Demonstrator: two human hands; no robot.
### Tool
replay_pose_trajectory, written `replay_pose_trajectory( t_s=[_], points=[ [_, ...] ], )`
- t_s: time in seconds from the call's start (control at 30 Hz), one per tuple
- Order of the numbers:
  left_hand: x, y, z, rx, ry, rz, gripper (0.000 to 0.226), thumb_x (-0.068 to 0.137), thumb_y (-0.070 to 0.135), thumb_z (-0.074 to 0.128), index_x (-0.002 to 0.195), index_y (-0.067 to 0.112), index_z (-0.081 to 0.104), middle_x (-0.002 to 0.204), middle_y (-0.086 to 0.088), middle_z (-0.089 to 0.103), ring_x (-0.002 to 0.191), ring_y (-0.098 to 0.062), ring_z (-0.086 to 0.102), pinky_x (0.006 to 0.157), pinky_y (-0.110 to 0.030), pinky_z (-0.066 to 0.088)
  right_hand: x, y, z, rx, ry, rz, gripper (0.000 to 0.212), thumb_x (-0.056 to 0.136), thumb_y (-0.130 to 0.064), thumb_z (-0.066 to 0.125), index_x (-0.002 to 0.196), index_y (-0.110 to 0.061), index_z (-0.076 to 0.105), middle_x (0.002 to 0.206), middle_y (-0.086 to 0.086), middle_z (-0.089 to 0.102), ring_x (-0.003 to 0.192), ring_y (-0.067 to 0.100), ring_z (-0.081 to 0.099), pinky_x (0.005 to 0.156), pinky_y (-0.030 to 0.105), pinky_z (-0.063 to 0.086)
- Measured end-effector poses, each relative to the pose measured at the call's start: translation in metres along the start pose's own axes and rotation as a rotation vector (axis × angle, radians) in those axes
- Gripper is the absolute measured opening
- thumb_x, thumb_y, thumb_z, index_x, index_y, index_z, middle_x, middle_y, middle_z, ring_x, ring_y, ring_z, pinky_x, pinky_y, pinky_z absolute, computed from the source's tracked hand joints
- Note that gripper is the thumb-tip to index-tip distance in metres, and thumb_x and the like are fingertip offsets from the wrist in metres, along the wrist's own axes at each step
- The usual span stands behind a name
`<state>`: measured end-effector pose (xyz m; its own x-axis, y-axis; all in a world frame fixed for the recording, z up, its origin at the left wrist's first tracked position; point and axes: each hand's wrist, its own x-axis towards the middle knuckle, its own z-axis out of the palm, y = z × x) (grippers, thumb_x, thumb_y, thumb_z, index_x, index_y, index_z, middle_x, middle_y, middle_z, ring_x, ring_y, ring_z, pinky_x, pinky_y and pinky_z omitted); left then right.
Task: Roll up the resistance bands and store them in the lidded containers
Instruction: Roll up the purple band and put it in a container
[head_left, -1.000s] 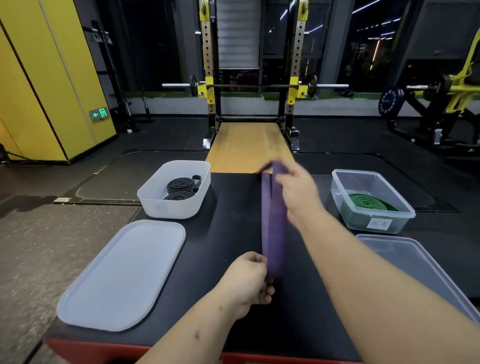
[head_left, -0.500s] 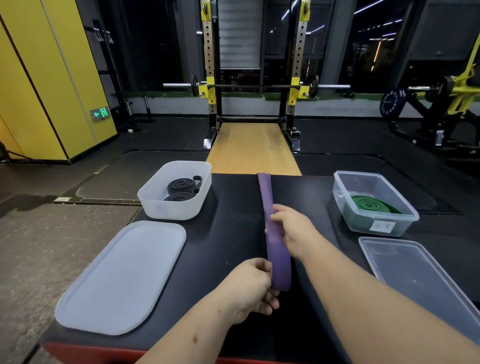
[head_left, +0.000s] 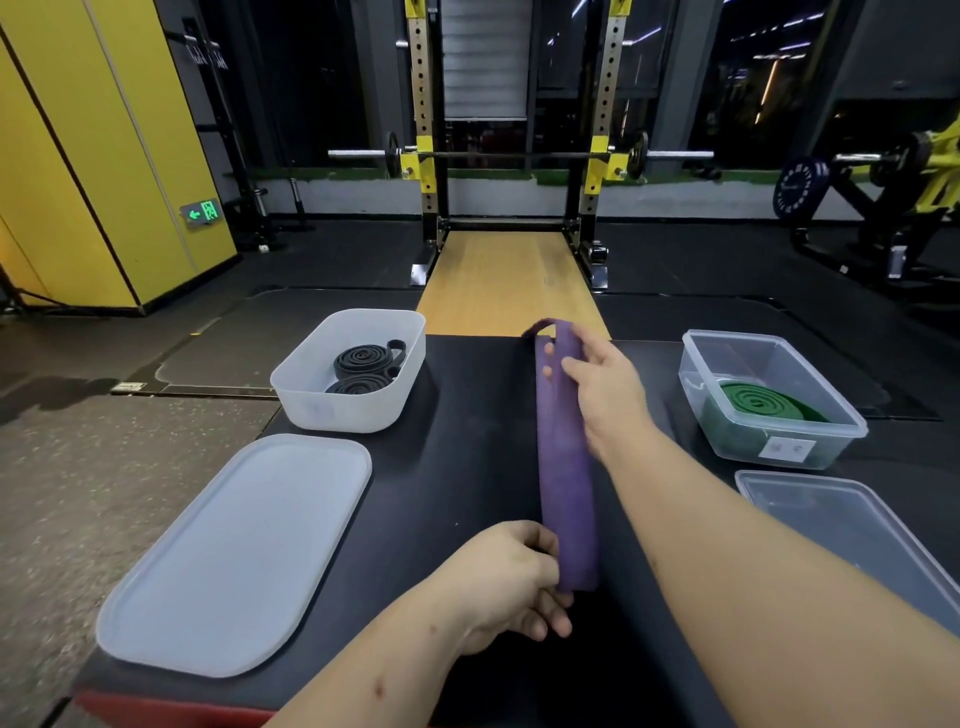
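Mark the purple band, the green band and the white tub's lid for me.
purple band (head_left: 563, 478), head view, middle of its flat strip.
green band (head_left: 759, 401), head view, top of the coil.
white lid (head_left: 234, 556), head view, its flat centre.

Purple band (head_left: 563, 467) stretched along the black surface (head_left: 467, 467): left hand (head_left: 509, 582) pinches its near end, right hand (head_left: 602, 384) grips its far end. White container (head_left: 343, 413) left of band, clear container (head_left: 696, 374) right of it.

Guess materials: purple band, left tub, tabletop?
Purple band: likely rubber or latex, matte; it lies as a limp flat strip and curls at the far end. Left tub: milky translucent plastic with smooth moulded walls. Tabletop: black and matte, maybe rubber or vinyl; can't tell which.
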<state>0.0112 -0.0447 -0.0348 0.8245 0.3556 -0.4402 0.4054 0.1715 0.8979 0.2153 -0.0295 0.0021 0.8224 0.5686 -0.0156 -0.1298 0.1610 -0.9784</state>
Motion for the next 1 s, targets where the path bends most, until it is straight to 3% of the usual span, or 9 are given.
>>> replay_pose_trajectory(
  t_s=[0.1,0.2,0.4,0.53,0.6,0.67,0.77,0.87,1.0],
  points=[
    [-0.001,-0.001,0.003,0.036,0.006,-0.004,0.029,0.088,-0.005,0.049,0.116,-0.002,0.058,0.076,-0.011,0.064,0.053,-0.020,0.063,0.042,-0.025,0.040,-0.006,0.011,-0.004,-0.145,0.026,0.113,0.053,0.097,0.009,0.052,0.146,-0.012,0.054,0.119,0.008,0.069,0.107,0.026,0.073,0.099,0.040,0.058],
    [-0.001,0.000,0.005,0.049,0.004,-0.003,0.029,0.089,-0.004,0.051,0.117,0.003,0.056,0.077,-0.011,0.065,0.053,-0.020,0.063,0.042,-0.025,0.039,-0.019,0.031,-0.012,-0.189,0.027,0.261,0.050,0.095,0.015,0.048,0.139,-0.008,0.057,0.109,0.012,0.066,0.103,0.030,0.072,0.096,0.042,0.059],
    [-0.005,0.000,0.002,0.055,0.015,0.008,0.025,0.091,0.000,0.056,0.116,0.004,0.057,0.076,-0.011,0.067,0.054,-0.021,0.064,0.042,-0.025,0.039,-0.041,0.032,-0.020,-0.210,0.001,0.289,0.043,0.094,0.010,0.050,0.129,-0.011,0.063,0.104,0.017,0.070,0.090,0.027,0.074,0.083,0.039,0.064],
    [-0.008,0.003,0.003,0.071,-0.018,0.004,0.022,0.095,0.006,0.059,0.117,0.006,0.054,0.076,-0.011,0.069,0.056,-0.021,0.065,0.043,-0.025,0.040,-0.063,0.020,-0.033,-0.359,-0.093,0.294,0.042,0.076,-0.001,0.063,0.116,-0.013,0.067,0.091,0.019,0.075,0.082,0.033,0.076,0.085,0.057,0.062],
    [-0.010,0.004,0.004,0.087,-0.035,0.003,0.021,0.097,0.009,0.060,0.116,0.006,0.054,0.076,-0.011,0.070,0.056,-0.021,0.065,0.043,-0.024,0.040,-0.076,0.020,-0.042,-0.419,-0.148,0.279,0.035,0.078,0.000,0.063,0.108,-0.018,0.067,0.083,0.017,0.076,0.076,0.033,0.075,0.086,0.059,0.061],
    [-0.013,0.003,0.004,0.084,-0.051,0.001,0.017,0.098,0.012,0.061,0.113,0.007,0.057,0.078,-0.010,0.070,0.058,-0.019,0.065,0.045,-0.023,0.040,-0.089,0.024,-0.052,-0.467,-0.165,0.268,0.030,0.080,-0.003,0.064,0.101,-0.025,0.068,0.084,0.016,0.077,0.076,0.033,0.075,0.086,0.057,0.062],
    [-0.022,-0.001,0.006,0.032,-0.082,0.001,0.007,0.100,0.008,0.057,0.106,0.009,0.060,0.083,-0.011,0.071,0.060,-0.019,0.065,0.048,-0.023,0.041,-0.111,0.029,-0.065,-0.513,-0.192,0.242,0.031,0.073,-0.026,0.067,0.102,-0.034,0.072,0.102,0.007,0.076,0.093,0.031,0.074,0.088,0.053,0.062],
    [-0.033,-0.006,0.011,-0.073,-0.108,-0.032,0.016,0.096,-0.004,0.052,0.102,0.006,0.062,0.092,-0.018,0.073,0.065,-0.022,0.067,0.050,-0.025,0.043,-0.135,0.031,-0.074,-0.581,-0.200,0.168,0.034,0.076,-0.048,0.064,0.110,-0.047,0.070,0.104,-0.004,0.076,0.098,0.024,0.073,0.093,0.048,0.060],
    [-0.051,-0.007,0.017,-0.123,-0.132,-0.058,0.016,0.095,0.008,0.057,0.098,0.002,0.072,0.103,-0.018,0.074,0.071,-0.023,0.066,0.052,-0.027,0.045,-0.163,0.028,-0.080,-0.713,-0.203,0.043,0.021,0.100,-0.036,0.062,0.117,-0.038,0.073,0.103,-0.014,0.075,0.101,0.005,0.068,0.094,0.031,0.054]
  ],
)
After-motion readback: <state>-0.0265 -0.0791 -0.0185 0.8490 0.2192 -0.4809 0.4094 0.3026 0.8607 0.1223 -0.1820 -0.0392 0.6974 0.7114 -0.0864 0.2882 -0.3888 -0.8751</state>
